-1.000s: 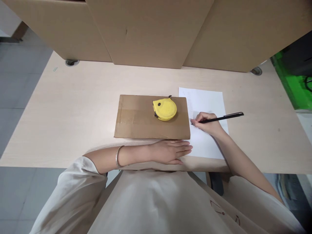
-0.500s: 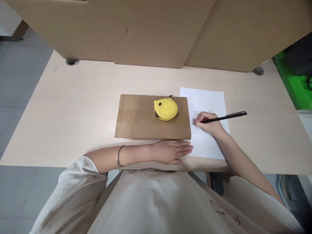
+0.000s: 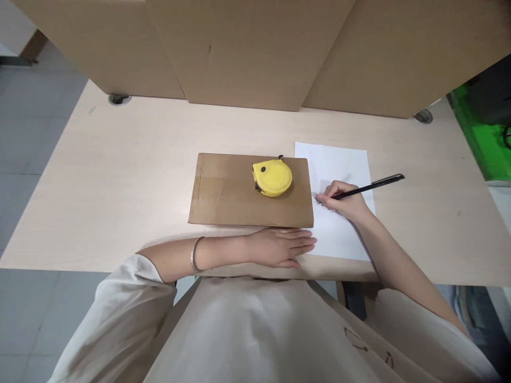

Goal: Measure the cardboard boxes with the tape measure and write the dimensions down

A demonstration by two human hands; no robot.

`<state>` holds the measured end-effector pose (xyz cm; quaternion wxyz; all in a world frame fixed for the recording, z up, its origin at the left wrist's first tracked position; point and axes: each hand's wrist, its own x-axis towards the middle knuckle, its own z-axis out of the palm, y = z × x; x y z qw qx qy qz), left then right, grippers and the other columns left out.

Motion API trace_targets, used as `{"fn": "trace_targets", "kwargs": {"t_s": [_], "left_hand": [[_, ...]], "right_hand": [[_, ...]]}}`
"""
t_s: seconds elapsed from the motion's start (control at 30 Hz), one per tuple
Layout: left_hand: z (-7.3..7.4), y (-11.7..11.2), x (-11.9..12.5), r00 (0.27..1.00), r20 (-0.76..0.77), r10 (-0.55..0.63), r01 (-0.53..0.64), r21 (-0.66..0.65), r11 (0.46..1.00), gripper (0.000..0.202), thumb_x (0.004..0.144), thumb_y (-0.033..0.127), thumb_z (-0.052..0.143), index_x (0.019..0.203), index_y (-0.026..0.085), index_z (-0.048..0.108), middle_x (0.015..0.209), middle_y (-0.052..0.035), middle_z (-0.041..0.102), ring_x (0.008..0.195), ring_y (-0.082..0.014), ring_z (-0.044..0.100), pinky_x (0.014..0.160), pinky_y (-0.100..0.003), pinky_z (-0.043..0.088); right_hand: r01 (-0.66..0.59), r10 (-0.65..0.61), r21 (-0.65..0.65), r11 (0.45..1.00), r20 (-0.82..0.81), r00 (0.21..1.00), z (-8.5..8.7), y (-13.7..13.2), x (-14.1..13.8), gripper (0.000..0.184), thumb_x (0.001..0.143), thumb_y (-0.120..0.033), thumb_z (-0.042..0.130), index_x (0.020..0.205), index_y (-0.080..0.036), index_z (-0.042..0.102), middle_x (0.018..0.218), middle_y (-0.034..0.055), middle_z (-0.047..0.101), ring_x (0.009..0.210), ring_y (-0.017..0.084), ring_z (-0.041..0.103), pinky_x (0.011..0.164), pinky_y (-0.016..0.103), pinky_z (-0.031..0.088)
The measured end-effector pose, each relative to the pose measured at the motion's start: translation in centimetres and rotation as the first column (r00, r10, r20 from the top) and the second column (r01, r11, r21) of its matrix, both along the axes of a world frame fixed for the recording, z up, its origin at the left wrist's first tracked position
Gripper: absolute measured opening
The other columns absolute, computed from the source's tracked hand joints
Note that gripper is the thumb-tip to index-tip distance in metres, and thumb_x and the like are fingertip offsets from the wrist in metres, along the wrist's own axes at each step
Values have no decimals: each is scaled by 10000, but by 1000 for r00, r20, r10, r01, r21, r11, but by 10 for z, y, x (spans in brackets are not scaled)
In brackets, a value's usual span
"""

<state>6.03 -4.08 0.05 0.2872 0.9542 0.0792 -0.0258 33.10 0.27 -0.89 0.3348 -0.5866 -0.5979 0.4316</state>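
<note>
My right hand (image 3: 343, 201) pinches a black pen (image 3: 371, 185) with its tip down on a white sheet of paper (image 3: 339, 159) lying right of centre on the desk. Faint writing runs down the sheet's left side. My left hand (image 3: 281, 247) lies flat on the desk near the front edge, fingers stretched out and touching the paper's lower left corner. Just beyond it sits a flat brown cardboard piece (image 3: 223, 191), and a yellow tape measure (image 3: 272, 177) rests on the cardboard's right part.
The pale wooden desk (image 3: 120, 170) has tan partition panels (image 3: 247, 53) standing along its back edge and round cable holes (image 3: 118, 99) at both back corners. A green object (image 3: 485, 138) stands off the desk's right side. Grey floor lies to the left.
My right hand has shifted slightly and the pen's far end has tilted upward. My left hand, the cardboard and the tape measure have stayed put.
</note>
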Motion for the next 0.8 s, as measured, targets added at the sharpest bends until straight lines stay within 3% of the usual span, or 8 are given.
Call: {"fn": "trace_targets", "kwargs": {"t_s": [0.1, 0.23, 0.53, 0.8], "left_hand": [[-4, -1, 0, 999, 42, 5, -6, 13, 1000, 633, 1125, 447, 465, 1633, 68, 480, 1735, -117, 425, 1674, -207, 340, 1422, -298, 211], [-8, -2, 0, 996, 88, 24, -27, 24, 999, 620, 1116, 427, 495, 1618, 64, 500, 1718, -132, 455, 1655, -217, 383, 1411, -317, 270], [-4, -1, 0, 1000, 31, 0, -1, 52, 999, 624, 1127, 438, 464, 1634, 74, 476, 1735, -97, 418, 1670, -201, 343, 1419, -297, 227], [-4, -1, 0, 998, 57, -1, -2, 50, 999, 622, 1120, 422, 485, 1620, 52, 489, 1717, -117, 454, 1660, -214, 367, 1416, -304, 241]], "right_hand": [[-28, 28, 3, 1000, 23, 999, 6, -2, -5, 560, 741, -621, 907, 570, -246, 528, 516, 19, 601, 492, 150, 511, 537, 327, 427], [-48, 47, 22, 999, 66, 997, 7, -3, -8, 587, 742, -663, 892, 551, -246, 525, 498, 23, 589, 486, 150, 500, 510, 314, 410], [-16, 10, 46, 999, 119, 993, -5, -2, 0, 513, 764, -537, 875, 563, -240, 509, 551, 23, 580, 509, 152, 489, 516, 302, 374], [-8, 2, 59, 998, 97, 995, -7, 1, 2, 435, 733, -389, 831, 550, -232, 468, 554, 2, 521, 531, 133, 431, 533, 286, 334]]}}
